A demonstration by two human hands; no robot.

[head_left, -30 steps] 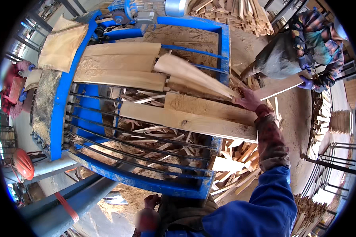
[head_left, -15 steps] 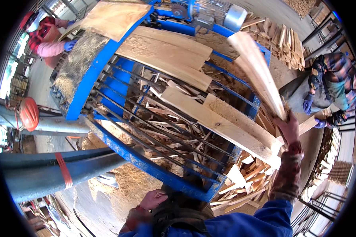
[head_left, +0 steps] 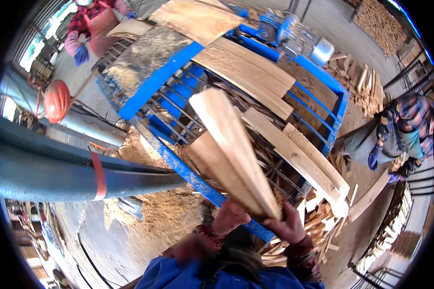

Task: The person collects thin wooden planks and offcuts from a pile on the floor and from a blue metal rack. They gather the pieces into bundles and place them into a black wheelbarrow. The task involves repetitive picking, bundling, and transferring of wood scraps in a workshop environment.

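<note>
Two wooden boards (head_left: 234, 144), a pale one lapping over a browner one, lie slantwise above the bars of a blue metal frame (head_left: 169, 151). My right hand (head_left: 288, 224) is closed around the near end of the pale board. At the near left corner of the browner board (head_left: 207, 161), my left hand (head_left: 230, 216) is closed against its edge, some fingers hidden. Two more planks (head_left: 294, 154) rest across the frame to the right. Farther back, wide boards (head_left: 248, 72) lie flat on it. Wood strips show between the bars.
A blue motor (head_left: 284, 31) stands at the back. Thick grey pipes (head_left: 82, 168) and an orange-red helmet (head_left: 57, 101) are at left. One co-worker (head_left: 99, 29) stands far left, another (head_left: 400, 130) at right. Offcuts (head_left: 318, 221) are heaped beside the frame; sawdust (head_left: 154, 212) covers the floor.
My right hand has swung the boards from the frame's right side leftward and nearer, over the bars. My left hand has come up to their near end. The view has shifted.
</note>
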